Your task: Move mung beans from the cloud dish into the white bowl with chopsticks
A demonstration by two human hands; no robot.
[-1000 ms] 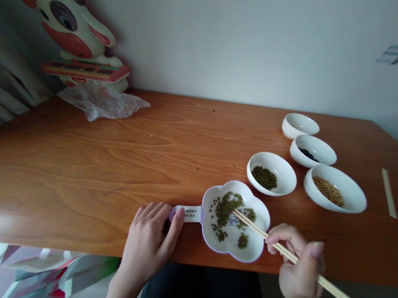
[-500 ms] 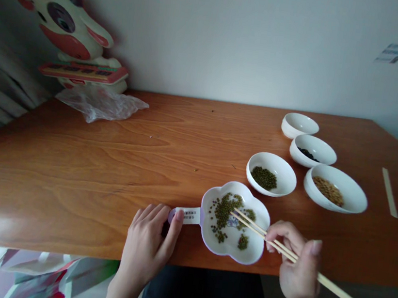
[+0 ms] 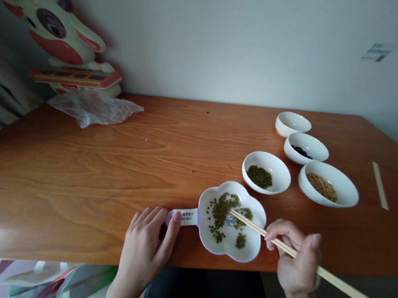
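Observation:
My left hand [image 3: 147, 245] is closed on the handle of a white, flower-shaped dish [image 3: 205, 240] with a lilac rim, the thumb lying over its printed label [image 3: 186, 216]. Green mung beans [image 3: 220, 210] lie scattered in clumps across the dish. In my right hand [image 3: 298, 257] is a pair of wooden chopsticks [image 3: 345, 290]. Their tips are close together among the beans near the dish's middle; whether a bean is between them is too small to tell. Just behind the dish stands a white bowl [image 3: 280, 179] with more mung beans.
To the right stand a bowl of tan beans [image 3: 345, 190], a bowl with black beans [image 3: 318, 147] and another white bowl [image 3: 294, 121]. A pale strip [image 3: 380, 185] lies at far right. At the back left, a cow toy [image 3: 67, 39] sits by a clear plastic bag [image 3: 96, 108].
The chopstick tips have closed together and shifted slightly within the dish. The whole view has turned a little, moving the bowls left in the picture. My left hand keeps hold of the handle.

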